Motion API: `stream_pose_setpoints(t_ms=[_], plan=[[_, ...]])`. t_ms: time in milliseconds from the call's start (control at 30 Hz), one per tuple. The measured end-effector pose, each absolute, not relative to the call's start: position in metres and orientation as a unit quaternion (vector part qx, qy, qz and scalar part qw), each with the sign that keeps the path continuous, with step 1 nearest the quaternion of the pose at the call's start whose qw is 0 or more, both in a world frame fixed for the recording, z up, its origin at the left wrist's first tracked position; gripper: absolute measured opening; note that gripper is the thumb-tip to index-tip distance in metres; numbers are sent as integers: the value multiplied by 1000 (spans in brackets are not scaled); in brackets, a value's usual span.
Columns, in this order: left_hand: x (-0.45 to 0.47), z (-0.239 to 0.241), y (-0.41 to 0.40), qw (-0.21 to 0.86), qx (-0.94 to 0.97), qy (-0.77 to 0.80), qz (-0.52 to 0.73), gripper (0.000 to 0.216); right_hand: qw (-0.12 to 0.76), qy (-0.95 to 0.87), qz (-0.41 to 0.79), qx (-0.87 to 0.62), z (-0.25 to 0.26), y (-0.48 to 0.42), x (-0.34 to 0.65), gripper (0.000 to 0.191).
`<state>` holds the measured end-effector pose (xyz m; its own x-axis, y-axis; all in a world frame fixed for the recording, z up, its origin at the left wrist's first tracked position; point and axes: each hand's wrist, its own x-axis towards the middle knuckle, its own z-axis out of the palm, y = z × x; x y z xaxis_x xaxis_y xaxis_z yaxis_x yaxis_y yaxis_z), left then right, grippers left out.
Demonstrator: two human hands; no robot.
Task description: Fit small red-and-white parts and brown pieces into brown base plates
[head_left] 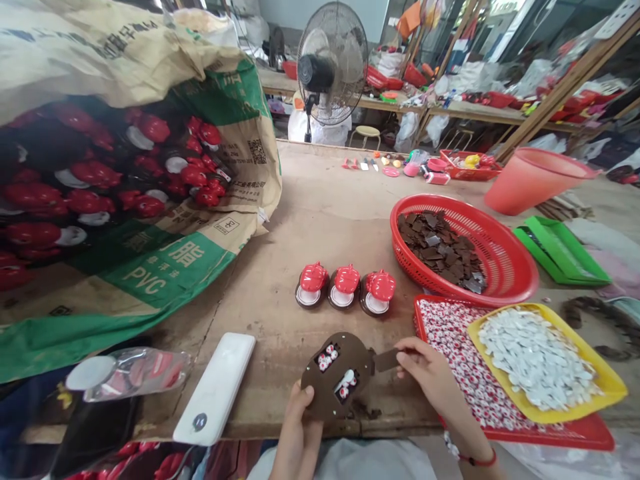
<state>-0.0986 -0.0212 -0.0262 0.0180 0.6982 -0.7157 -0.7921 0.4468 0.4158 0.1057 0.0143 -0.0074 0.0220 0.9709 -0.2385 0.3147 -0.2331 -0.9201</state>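
Left hand (297,433) and right hand (430,377), apart, both clamp a brown plastic piece (325,393) just above the bench's near edge (240,427): the left wraps its lower rim, the right pinches its flat tab. Small red-and-white parts (327,358) sit in its two windows.

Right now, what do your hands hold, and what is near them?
Left hand grips brown plastic shell; right hand holds dark tab at its edge; red tray alongside.
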Motion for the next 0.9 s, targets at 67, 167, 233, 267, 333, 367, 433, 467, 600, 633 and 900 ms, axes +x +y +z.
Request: stream_pose_setpoints(t_ms=[67,167,233,267,333,367,433,467,600,633,900], plan=[[-93,-27,-23,722,-47,457,517,17,340,-517,494,-611,8,11,102,19],[-84,-31,-25,736,-54,441,511,17,279,-589,462,-601,19,10,90,13],[-80,-34,-25,739,-70,432,513,20,246,-630,424,-602,20,10,82,11],[-78,-36,-25,739,-80,427,515,21,236,-641,412,-603,19,10,79,11],[-77,-38,-26,736,-100,418,524,22,224,-651,402,-604,17,9,75,12],[-77,-38,-26,734,-106,413,528,21,221,-655,397,-604,16,9,74,12],[-76,-37,-28,732,-113,405,536,20,217,-666,381,-603,17,7,72,13],[-76,-37,-29,732,-114,402,539,20,213,-674,371,-602,18,6,71,13],[-74,-35,-32,737,-105,397,537,21,177,-713,329,-594,24,3,66,14],[-74,-35,-32,738,-103,398,535,20,163,-721,316,-594,24,2,65,14],[-74,-40,-33,733,-114,410,531,21,112,-781,181,-587,12,-5,61,8]])
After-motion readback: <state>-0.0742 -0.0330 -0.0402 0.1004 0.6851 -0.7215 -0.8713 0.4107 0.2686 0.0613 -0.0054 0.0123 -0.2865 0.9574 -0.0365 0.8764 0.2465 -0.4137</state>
